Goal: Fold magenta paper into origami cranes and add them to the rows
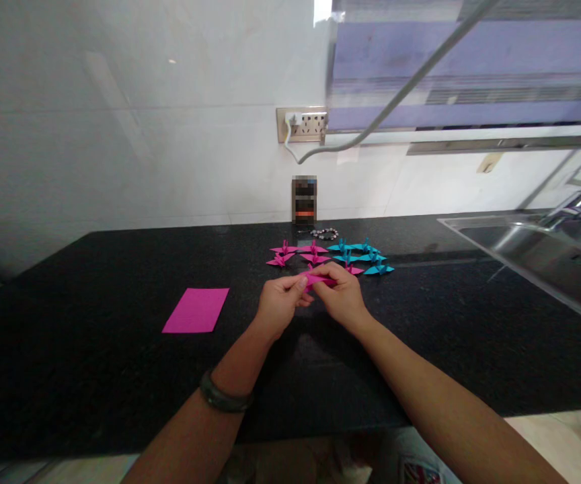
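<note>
Between my two hands is a small piece of folded pink paper (313, 279), partly hidden by the fingers. My left hand (281, 300) pinches its left end with thumb and fingers. From the other side my right hand (342, 294) grips the right end. Just beyond the hands stand several folded pink paper cranes (314, 258), and to their right several blue paper cranes (371, 257). One pink crane (354, 270) is partly covered by my right hand. On the left lies a flat pink sheet of paper (197, 310).
A bead bracelet (325, 234) lies behind the cranes, near a dark upright object (304, 200) against the wall. Above, a cable (371, 124) runs from a wall socket (301, 125). A steel sink (547, 262) with a tap is set into the black counter (93, 376) at right.
</note>
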The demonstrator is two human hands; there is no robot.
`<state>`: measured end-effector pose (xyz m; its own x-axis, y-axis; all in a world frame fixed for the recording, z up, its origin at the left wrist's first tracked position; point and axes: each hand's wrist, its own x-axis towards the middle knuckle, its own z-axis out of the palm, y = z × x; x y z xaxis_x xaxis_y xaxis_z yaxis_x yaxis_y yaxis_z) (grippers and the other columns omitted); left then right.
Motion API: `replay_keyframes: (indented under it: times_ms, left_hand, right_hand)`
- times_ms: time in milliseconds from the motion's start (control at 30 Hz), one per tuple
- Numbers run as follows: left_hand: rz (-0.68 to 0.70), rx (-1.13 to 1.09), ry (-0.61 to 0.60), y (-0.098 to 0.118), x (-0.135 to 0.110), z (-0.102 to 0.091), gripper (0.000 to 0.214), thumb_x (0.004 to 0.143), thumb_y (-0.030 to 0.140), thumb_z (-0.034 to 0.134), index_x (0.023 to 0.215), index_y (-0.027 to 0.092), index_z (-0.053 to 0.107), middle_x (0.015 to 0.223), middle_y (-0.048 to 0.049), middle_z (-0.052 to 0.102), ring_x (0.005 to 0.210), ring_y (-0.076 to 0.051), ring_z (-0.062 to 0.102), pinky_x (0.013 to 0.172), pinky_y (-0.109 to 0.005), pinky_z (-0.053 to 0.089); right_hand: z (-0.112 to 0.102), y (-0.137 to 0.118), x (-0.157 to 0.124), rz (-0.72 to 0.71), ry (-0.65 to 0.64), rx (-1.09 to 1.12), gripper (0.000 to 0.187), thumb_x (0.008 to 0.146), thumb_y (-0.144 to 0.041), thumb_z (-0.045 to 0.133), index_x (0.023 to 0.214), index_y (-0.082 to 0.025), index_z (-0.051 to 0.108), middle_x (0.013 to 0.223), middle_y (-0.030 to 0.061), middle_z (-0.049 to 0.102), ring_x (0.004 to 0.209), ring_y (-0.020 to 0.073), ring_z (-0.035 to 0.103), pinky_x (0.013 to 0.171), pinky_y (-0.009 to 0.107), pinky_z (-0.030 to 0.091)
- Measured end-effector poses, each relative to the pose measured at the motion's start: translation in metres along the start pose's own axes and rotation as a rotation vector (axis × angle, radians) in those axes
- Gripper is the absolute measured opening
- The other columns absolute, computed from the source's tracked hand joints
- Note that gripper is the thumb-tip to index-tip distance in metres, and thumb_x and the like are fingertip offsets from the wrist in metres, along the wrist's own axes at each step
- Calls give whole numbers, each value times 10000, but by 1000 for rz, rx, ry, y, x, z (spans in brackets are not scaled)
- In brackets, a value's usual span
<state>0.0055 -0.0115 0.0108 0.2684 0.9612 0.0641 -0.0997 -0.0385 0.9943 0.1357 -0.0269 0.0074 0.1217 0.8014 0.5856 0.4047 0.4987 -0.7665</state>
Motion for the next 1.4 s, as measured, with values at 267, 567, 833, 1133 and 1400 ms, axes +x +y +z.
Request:
replay_keyframes:
  times_ms: [267,567,833,1133,1400]
  left_hand:
    - [-12,-106,15,-3,1,-2,302,696,358,628,866,111,659,669,-33,632,536,-89,577,503,-200,486]
    - [-52,-116,30,2,-1,-2,371,711,400,606,934,105,630,618,-24,608,451,-73,538,393,-161,403]
    - [1,-42,84,1,0,-3,360,725,401,587,876,81,654,434,17,510,373,-63,439,372,-174,334]
    - [14,58,126,-2,1,-5,414,721,475,558,849,93,651,393,43,448,341,-58,365,358,-186,271]
    - [26,70,112,-1,0,-5,417,717,504,543,790,106,641,396,46,437,346,-59,363,368,-189,267]
  right_hand:
    - [3,4,0,130,24,119,163,699,-209,591,859,-179,588,795,26,621,669,140,566,585,255,448]
    - [3,8,-1,117,-31,145,91,725,-215,580,789,-175,630,733,24,627,642,134,554,568,252,447]
    - [1,5,-1,125,-67,169,151,766,-232,536,858,-186,646,813,42,636,646,132,556,551,251,454]
    - [-1,4,0,164,-42,202,184,779,-300,525,870,-172,620,627,3,562,540,117,510,505,243,435]
    - [-2,6,-1,103,-45,85,219,829,-335,453,826,-171,598,631,5,551,572,122,515,545,247,435]
